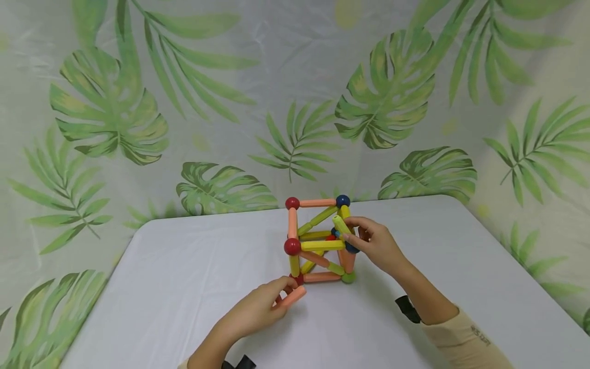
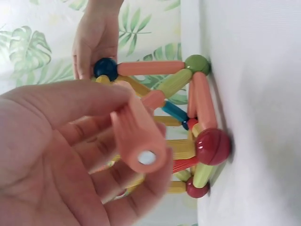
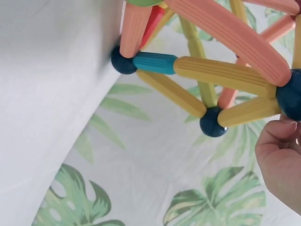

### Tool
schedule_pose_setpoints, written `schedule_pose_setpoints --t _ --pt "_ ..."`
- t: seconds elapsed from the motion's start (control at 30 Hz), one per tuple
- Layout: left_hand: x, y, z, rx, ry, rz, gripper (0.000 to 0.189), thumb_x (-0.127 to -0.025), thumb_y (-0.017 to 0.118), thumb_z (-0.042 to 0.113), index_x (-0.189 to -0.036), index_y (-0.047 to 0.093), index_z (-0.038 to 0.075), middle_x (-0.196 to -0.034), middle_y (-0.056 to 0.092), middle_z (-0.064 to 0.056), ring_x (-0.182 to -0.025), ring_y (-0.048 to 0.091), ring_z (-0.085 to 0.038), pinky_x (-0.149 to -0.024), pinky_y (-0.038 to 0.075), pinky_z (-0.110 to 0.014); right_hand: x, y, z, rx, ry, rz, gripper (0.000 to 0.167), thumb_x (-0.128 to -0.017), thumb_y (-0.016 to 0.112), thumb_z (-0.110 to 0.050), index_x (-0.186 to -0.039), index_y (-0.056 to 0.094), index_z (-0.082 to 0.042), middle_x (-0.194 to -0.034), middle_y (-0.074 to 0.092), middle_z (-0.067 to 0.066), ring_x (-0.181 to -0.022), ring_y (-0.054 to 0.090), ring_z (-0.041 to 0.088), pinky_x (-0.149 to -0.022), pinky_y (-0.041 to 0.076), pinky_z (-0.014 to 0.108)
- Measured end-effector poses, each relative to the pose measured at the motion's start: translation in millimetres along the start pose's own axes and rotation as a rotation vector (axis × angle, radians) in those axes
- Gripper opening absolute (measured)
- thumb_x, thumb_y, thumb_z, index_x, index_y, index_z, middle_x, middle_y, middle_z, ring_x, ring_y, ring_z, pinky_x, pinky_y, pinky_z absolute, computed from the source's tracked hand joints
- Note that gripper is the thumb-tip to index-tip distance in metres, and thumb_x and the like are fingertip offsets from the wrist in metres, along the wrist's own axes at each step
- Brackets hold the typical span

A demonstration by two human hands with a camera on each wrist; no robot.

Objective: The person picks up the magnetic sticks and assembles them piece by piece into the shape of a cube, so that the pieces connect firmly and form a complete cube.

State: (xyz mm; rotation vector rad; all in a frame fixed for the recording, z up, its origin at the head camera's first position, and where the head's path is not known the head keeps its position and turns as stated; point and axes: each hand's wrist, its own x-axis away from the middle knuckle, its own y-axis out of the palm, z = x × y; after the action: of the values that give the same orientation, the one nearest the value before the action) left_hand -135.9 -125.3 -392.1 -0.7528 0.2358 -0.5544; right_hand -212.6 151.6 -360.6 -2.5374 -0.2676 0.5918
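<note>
A cube-like frame of magnetic rods and balls stands on the table, with a red ball (image 1: 292, 246) at its front upper left corner and a green ball (image 1: 348, 277) at the lower right. Thumb and fingers of my left hand (image 1: 258, 310) pinch a salmon magnetic rod (image 2: 138, 134) just in front of the frame; a silver magnet shows in its end. My right hand (image 1: 375, 245) holds a yellow-green magnetic rod (image 1: 340, 224) at the upper right corner. Its fingertips are right at a dark blue ball (image 3: 291, 96) in the right wrist view, where that rod is hidden.
A white-covered table (image 1: 184, 266) carries the frame near its middle. Behind it hangs a leaf-patterned cloth (image 1: 295, 102). Slanting rods, among them a short teal rod (image 3: 154, 63), cross the inside of the frame. Black straps (image 1: 407, 309) show at the wrists.
</note>
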Motion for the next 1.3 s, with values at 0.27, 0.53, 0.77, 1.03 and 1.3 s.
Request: schedule_pose_setpoints --t 0.27,0.53,0.77,1.03,1.3 --pt "-11.6 -15.6 12.2 0.131 0.292 0.288 0.05 -0.086 0.059 0.005 -0.131 0.039 0.015 -0.113 0.053 0.001 -0.093 0.055 -0.012 -0.075 0.048 -0.027 5.2 -4 -29 0.042 -0.043 -0.007 0.028 -0.083 0.062 -0.003 -0.11 0.057 0.001 -0.083 0.052 0.007 -0.06 0.036 0.019 -0.047 0.028 0.023" --pt "-58.5 -38.0 30.0 0.48 0.324 0.603 0.05 -0.084 0.062 0.007 -0.126 0.034 0.011 -0.113 0.051 -0.012 -0.094 0.058 -0.021 -0.078 0.048 -0.03 5.5 -5 -30 0.054 -0.053 -0.008 0.028 -0.083 0.062 -0.003 -0.111 0.057 -0.001 -0.086 0.054 0.007 -0.059 0.035 0.018 -0.047 0.028 0.024" --pt "-98.1 -41.1 32.4 0.849 0.286 0.608 0.048 -0.086 0.06 0.011 -0.121 0.027 0.008 -0.11 0.051 -0.022 -0.098 0.056 -0.027 -0.082 0.046 -0.034 0.6 0 -3 0.079 -0.042 -0.02 0.03 -0.083 0.064 -0.013 -0.113 0.059 -0.007 -0.087 0.054 0.002 -0.06 0.035 0.017 -0.048 0.028 0.025" --pt "-110.5 -33.7 35.4 0.858 0.284 0.575 0.044 -0.088 0.057 0.012 -0.119 0.026 0.007 -0.114 0.047 -0.029 -0.097 0.057 -0.027 -0.084 0.046 -0.034 -0.8 1 4 0.102 -0.071 -0.026 0.032 -0.082 0.066 -0.026 -0.112 0.062 -0.014 -0.084 0.053 -0.003 -0.064 0.038 0.018 -0.051 0.031 0.027" --pt "-109.2 -33.5 33.6 0.795 0.298 0.565 0.045 -0.089 0.056 0.015 -0.125 0.029 0.011 -0.113 0.047 -0.028 -0.098 0.055 -0.026 -0.085 0.045 -0.033 -1.1 1 4 0.108 -0.065 -0.03 0.032 -0.082 0.066 -0.026 -0.111 0.062 -0.014 -0.084 0.053 -0.003 -0.063 0.037 0.018 -0.051 0.031 0.026"
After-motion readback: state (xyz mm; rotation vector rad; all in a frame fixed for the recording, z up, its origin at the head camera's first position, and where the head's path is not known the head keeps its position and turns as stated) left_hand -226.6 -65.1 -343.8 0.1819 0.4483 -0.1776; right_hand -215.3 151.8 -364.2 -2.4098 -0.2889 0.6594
